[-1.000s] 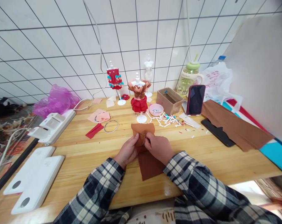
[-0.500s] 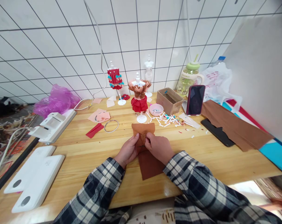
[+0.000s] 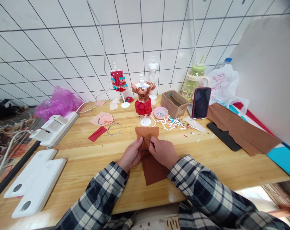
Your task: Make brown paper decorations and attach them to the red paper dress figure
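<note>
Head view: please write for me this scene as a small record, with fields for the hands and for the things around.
Left hand: holds brown material
Right hand: grips the same material
Beyond hands: small mannequin in red and brown
Right of mannequin: pink dish, cardboard box
Farther left: red piece, purple bag

In the centre of the frame, a brown sheet (image 3: 147, 132) looks like matt, lightly creased crepe paper. The counter (image 3: 87, 166) is smooth, grained wood with a soft sheen. Just above centre, a dress form (image 3: 145, 122) of smooth white plastic carries matt, pleated, paper-like ruffles (image 3: 143, 108). Left of centre, a thin ring (image 3: 114, 135) shines like metal. Upper left, a purple bag (image 3: 58, 102) is crinkled, glossy plastic. Right of centre, a box (image 3: 168, 106) looks like dull cardboard; beside it, the phone (image 3: 201, 103) has a glassy screen.
</note>
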A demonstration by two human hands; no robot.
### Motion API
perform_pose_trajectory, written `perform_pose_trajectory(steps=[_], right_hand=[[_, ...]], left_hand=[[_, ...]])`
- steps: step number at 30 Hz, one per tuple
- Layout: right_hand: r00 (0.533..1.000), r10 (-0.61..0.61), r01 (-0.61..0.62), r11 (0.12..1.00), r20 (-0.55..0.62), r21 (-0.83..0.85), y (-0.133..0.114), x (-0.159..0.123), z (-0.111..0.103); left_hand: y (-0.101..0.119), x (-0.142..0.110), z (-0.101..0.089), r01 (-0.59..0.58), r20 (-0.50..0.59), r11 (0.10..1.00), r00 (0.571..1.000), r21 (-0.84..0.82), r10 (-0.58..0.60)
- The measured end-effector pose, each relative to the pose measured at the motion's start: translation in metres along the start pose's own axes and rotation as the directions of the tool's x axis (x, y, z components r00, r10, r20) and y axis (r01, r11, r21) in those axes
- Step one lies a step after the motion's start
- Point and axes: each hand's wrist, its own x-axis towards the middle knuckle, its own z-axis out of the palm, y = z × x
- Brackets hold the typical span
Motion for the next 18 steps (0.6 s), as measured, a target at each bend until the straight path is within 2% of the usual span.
perform_pose_trajectory(steps=[10,18], right_hand=[[1.000,0.008,-0.008,1.000,-0.018,0.007,0.0019,0.0005,0.0033],[1.000,0.012,-0.012,1.000,0.010,0.023,0.0003,0.0005,0.0016]], left_hand=[[-0.0008,0.0005,-0.0017,0.004,0.017,1.000,1.000,-0.008,-0.004],[-0.0013,0.0004,-0.0023,0.022,0.023,0.999,1.000,-0.035,-0.021]])
